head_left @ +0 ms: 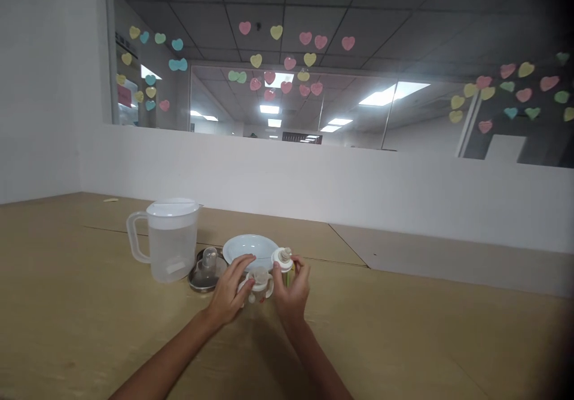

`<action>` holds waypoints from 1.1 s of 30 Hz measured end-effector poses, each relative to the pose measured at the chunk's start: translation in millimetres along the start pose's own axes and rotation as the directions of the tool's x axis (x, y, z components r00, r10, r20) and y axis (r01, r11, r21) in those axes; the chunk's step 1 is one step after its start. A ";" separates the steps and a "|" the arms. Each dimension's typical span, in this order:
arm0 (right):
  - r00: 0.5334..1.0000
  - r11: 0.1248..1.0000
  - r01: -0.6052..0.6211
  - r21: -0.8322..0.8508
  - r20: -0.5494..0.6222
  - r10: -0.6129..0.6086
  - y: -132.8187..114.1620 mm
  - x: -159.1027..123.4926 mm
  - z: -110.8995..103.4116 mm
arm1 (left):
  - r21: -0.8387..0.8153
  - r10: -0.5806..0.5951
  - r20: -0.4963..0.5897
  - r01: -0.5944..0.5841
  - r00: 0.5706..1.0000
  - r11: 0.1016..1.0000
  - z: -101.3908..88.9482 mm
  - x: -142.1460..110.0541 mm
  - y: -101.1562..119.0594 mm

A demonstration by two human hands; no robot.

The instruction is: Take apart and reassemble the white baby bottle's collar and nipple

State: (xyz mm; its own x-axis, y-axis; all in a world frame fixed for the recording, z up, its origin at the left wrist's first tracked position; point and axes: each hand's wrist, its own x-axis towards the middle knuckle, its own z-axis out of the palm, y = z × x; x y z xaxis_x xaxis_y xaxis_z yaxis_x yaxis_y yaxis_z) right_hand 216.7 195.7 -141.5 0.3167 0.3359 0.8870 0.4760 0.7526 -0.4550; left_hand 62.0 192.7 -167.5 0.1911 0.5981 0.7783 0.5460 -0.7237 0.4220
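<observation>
My left hand (228, 292) grips a small white collar with side handles and a teat (259, 281), held just above the wooden table (403, 340). My right hand (293, 289) is closed around a small bottle with a white cap and yellowish body (283, 261). The two pieces are close together, almost touching. A shallow white bowl (249, 249) lies just behind my hands.
A translucent plastic pitcher with a white lid (168, 238) stands at the left. Beside it sits a dark round lid with a clear teat on it (207, 268). A low white partition wall (314, 179) runs behind the table, with glass and paper hearts above.
</observation>
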 end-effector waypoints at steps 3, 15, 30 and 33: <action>0.995 0.998 -0.044 0.045 0.092 0.039 2.3 -8.9 0.6 | 0.026 0.026 0.063 -0.028 0.998 0.999 3.2 -2.4 -2.1; 0.932 0.992 0.117 -0.053 0.352 -0.091 20.3 -29.2 11.5 | -0.082 -0.205 0.080 0.211 0.975 0.974 13.8 -8.4 -5.5; 0.896 0.959 0.280 -0.045 0.372 -0.244 13.6 -29.7 6.8 | -0.213 -0.224 0.025 0.224 0.974 0.951 11.0 -5.3 -8.2; 0.884 0.958 0.287 -0.018 0.391 -0.258 10.8 -32.5 7.7 | -0.205 -0.232 0.059 0.239 0.971 0.949 9.0 -3.9 -7.7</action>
State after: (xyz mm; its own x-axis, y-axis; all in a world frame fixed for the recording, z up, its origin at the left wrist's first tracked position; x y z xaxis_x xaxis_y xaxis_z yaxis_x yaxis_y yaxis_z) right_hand 205.3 197.3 -174.7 -0.1633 0.3240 0.9319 0.5619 0.8069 -0.1821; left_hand 64.4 199.0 -178.0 0.1070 0.7685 0.6308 0.3968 -0.6147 0.6816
